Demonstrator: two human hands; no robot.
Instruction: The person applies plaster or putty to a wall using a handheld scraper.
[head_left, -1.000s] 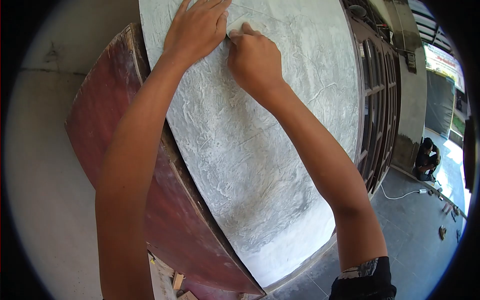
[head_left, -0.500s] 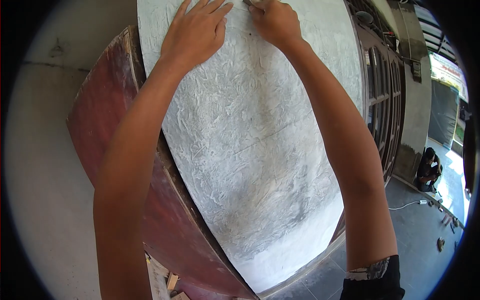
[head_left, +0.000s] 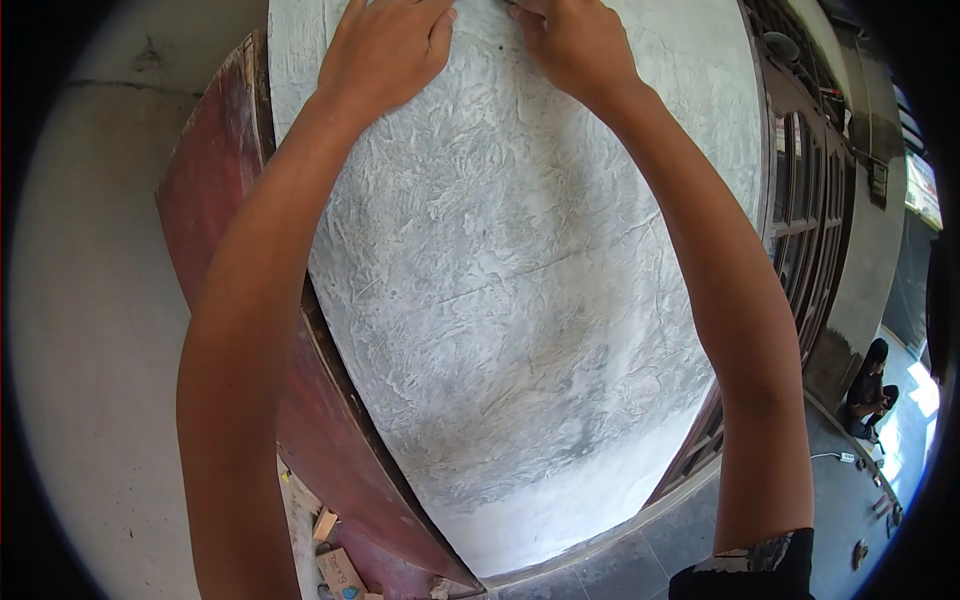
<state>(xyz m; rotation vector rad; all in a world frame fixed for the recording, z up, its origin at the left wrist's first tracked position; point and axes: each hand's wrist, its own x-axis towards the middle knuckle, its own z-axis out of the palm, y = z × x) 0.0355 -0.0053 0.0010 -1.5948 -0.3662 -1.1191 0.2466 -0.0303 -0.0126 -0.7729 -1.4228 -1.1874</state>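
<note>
A tall grey-white surface with rough, streaky texture point(head_left: 480, 290) fills the middle of the view. On its upper left lies my left hand point(head_left: 390, 55), palm down and fingers spread, with the fingertips cut off by the top edge. Opposite it, my right hand point(head_left: 580, 45) is closed against the same surface. A small dark edge shows at its fingertips; most of what it grips is hidden or out of frame. A small dark spot point(head_left: 501, 47) marks the surface between the two hands.
A dark red panel point(head_left: 215, 190) with a worn edge stands along the left. Wooden window frames point(head_left: 800, 200) run down the right. Farther right a person point(head_left: 870, 400) sits on the tiled floor near a white power strip point(head_left: 847, 457). Wood pieces point(head_left: 325, 525) lie at lower left.
The view has shifted, so the person and window frames sit farther right and lower. Both hands appear higher and slightly farther apart, their fingers now cropped by the top edge.
</note>
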